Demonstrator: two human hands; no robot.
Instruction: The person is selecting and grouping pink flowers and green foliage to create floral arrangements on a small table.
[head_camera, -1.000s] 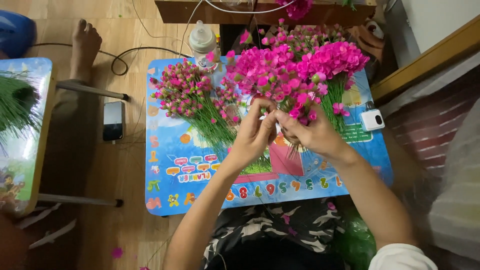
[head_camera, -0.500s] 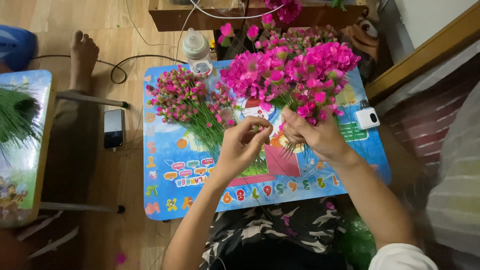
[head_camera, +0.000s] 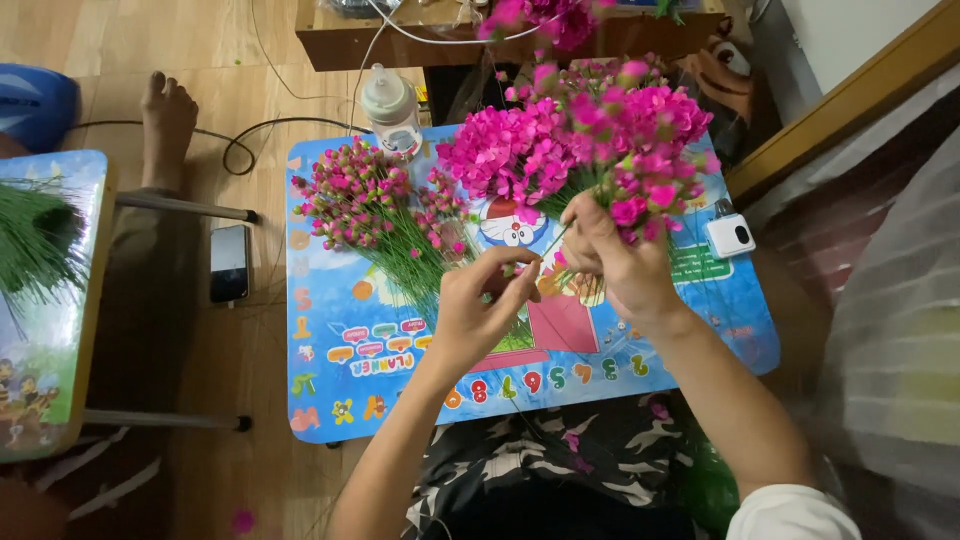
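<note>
Right hand (head_camera: 612, 262) gripping pink flower bunch (head_camera: 590, 150), left hand (head_camera: 482, 308) pinching a thin green stem (head_camera: 553, 243), bud bundle (head_camera: 375, 205) on blue counter (head_camera: 330, 390), capped bottle (head_camera: 390, 108), contents unclear.

Both hands are raised close together, the left hand (head_camera: 480, 305) pinching with its fingertips, the right hand (head_camera: 615, 260) clenched.

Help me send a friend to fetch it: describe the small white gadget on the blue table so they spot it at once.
Start at the blue cartoon table and follow its edge on the right hand side. Just beyond the bright pink bouquet lies a small white boxy gadget with a dark round lens; it is the only white, hard-edged thing among flowers.
</note>
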